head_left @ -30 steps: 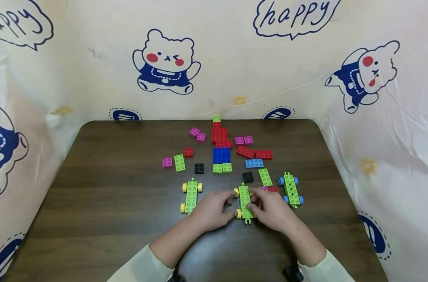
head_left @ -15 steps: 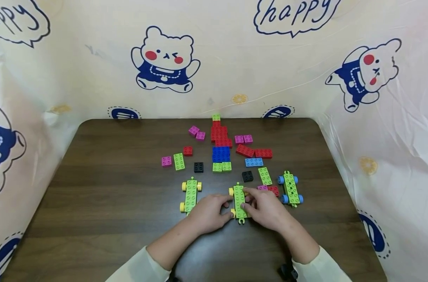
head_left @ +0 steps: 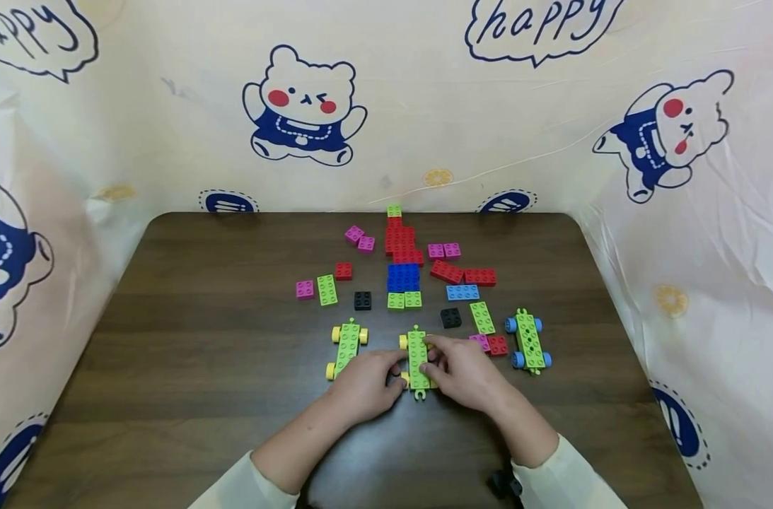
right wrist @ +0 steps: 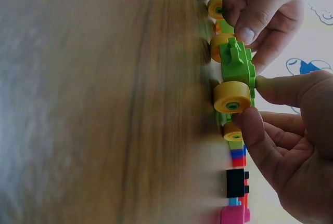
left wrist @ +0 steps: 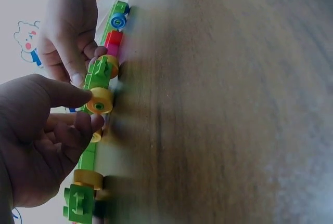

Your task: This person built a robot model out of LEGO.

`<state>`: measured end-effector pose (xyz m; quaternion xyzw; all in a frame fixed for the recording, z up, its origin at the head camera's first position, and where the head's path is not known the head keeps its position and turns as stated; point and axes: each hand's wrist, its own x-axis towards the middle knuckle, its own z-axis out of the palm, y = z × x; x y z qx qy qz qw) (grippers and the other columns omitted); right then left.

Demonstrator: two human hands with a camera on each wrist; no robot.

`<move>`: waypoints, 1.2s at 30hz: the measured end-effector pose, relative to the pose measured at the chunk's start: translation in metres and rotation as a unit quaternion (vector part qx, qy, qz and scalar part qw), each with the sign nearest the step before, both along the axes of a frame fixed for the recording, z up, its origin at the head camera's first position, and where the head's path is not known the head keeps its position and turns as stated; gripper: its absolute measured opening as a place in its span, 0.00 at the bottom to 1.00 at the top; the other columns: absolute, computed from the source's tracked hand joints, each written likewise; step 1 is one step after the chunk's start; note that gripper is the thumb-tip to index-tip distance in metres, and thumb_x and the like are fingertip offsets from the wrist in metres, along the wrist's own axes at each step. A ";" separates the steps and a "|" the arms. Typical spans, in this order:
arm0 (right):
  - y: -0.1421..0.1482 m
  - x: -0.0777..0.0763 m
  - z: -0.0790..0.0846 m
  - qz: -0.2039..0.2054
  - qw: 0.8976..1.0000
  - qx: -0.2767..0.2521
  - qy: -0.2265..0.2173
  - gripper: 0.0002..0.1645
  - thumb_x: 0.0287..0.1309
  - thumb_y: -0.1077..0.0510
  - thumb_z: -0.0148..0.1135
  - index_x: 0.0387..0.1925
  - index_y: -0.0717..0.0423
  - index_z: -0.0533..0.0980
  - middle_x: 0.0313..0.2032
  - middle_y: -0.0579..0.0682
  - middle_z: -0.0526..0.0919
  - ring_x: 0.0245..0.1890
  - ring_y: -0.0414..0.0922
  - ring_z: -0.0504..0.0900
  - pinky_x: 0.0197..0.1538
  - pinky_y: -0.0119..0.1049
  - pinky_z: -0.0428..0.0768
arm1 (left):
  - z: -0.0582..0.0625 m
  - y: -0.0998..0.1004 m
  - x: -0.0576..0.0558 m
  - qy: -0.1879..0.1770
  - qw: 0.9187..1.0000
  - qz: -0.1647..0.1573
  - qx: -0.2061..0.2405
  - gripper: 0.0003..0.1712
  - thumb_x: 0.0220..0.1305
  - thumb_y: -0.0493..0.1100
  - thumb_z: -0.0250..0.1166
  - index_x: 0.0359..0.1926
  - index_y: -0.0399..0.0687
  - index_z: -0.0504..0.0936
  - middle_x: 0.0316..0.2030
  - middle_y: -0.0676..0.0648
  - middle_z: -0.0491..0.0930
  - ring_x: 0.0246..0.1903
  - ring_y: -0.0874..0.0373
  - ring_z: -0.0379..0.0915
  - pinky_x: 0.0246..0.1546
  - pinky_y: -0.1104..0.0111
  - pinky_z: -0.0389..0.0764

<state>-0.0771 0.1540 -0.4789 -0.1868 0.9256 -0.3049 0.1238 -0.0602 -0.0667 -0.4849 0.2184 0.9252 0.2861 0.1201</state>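
Observation:
A lime-green toy car base [head_left: 418, 360] with yellow wheels stands lengthwise between my two hands on the dark wooden table. My left hand [head_left: 368, 387] holds its left side, thumb on the near yellow wheel [left wrist: 100, 101] and fingers bent by the far one. From the other side my right hand [head_left: 465, 375] grips it, thumb against the green edge and index finger by the far wheel. Farther left, partly behind my left hand, is a second green base [head_left: 348, 344] with yellow wheels. A third green base [head_left: 529, 341], with blue wheels, stands to the right.
Beyond my hands lie red bricks [head_left: 403, 240], a blue block [head_left: 403, 278], and several pink, black and green bricks. A light blue brick [head_left: 462, 292] lies right of centre. A pink brick [head_left: 479, 343] and a red one [head_left: 497, 345] sit close to my right hand.
The middle car base has slid left, toward the other yellow-wheeled one, with my right hand moving along with it. My left hand has shifted slightly left too. The other bricks stay put.

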 end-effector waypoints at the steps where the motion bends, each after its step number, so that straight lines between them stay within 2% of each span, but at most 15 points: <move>1: -0.001 0.000 0.000 0.003 1.000 -0.001 0.000 0.28 0.67 0.51 0.70 0.64 0.56 0.78 0.37 0.37 0.84 0.31 0.31 0.78 0.36 0.32 0.80 | 0.000 -0.001 0.001 -0.001 1.000 0.002 0.001 0.26 0.68 0.46 0.70 0.65 0.45 0.81 0.42 0.52 0.86 0.42 0.60 0.82 0.47 0.59 0.84; 4: -0.004 -0.002 0.000 0.006 1.000 -0.004 -0.004 0.27 0.67 0.51 0.70 0.64 0.55 0.78 0.37 0.37 0.84 0.31 0.31 0.77 0.35 0.31 0.79 | 0.001 -0.003 0.002 -0.002 1.000 0.006 0.002 0.26 0.68 0.46 0.70 0.65 0.44 0.80 0.45 0.50 0.87 0.48 0.56 0.83 0.51 0.57 0.83; 9: -0.004 -0.003 0.000 0.009 1.000 -0.003 -0.004 0.28 0.68 0.51 0.69 0.65 0.55 0.78 0.37 0.37 0.84 0.31 0.31 0.78 0.36 0.32 0.79 | -0.001 -0.005 0.002 0.004 1.000 0.008 0.004 0.27 0.68 0.45 0.70 0.65 0.44 0.80 0.42 0.53 0.87 0.44 0.59 0.83 0.48 0.58 0.84; 16: 0.011 0.000 0.001 -0.007 1.000 -0.011 -0.009 0.26 0.68 0.50 0.69 0.64 0.53 0.79 0.39 0.36 0.84 0.29 0.33 0.77 0.34 0.32 0.78 | -0.002 -0.005 0.004 0.001 1.000 0.014 0.008 0.27 0.68 0.45 0.70 0.66 0.44 0.80 0.42 0.53 0.87 0.45 0.58 0.83 0.50 0.57 0.83; 22: 0.029 0.001 0.000 -0.019 1.000 -0.004 0.004 0.26 0.66 0.49 0.71 0.62 0.50 0.80 0.39 0.35 0.83 0.29 0.34 0.76 0.33 0.32 0.78 | -0.003 -0.006 0.004 0.005 1.000 0.017 0.012 0.27 0.68 0.46 0.71 0.66 0.45 0.80 0.43 0.53 0.87 0.46 0.58 0.83 0.51 0.57 0.83; 30: 0.049 0.001 -0.001 -0.017 0.999 -0.005 0.037 0.26 0.65 0.51 0.73 0.62 0.53 0.80 0.41 0.41 0.85 0.31 0.35 0.76 0.35 0.32 0.79 | -0.003 -0.007 0.004 0.000 1.000 0.014 0.012 0.27 0.69 0.46 0.70 0.66 0.45 0.80 0.44 0.52 0.87 0.45 0.58 0.83 0.50 0.57 0.84; 36: 0.058 -0.001 0.004 -0.025 0.999 0.014 0.047 0.28 0.64 0.52 0.74 0.63 0.54 0.79 0.42 0.43 0.84 0.33 0.38 0.76 0.37 0.34 0.79 | -0.003 -0.007 0.005 0.002 1.000 0.013 0.008 0.27 0.69 0.47 0.70 0.66 0.45 0.80 0.44 0.52 0.87 0.44 0.59 0.83 0.49 0.58 0.84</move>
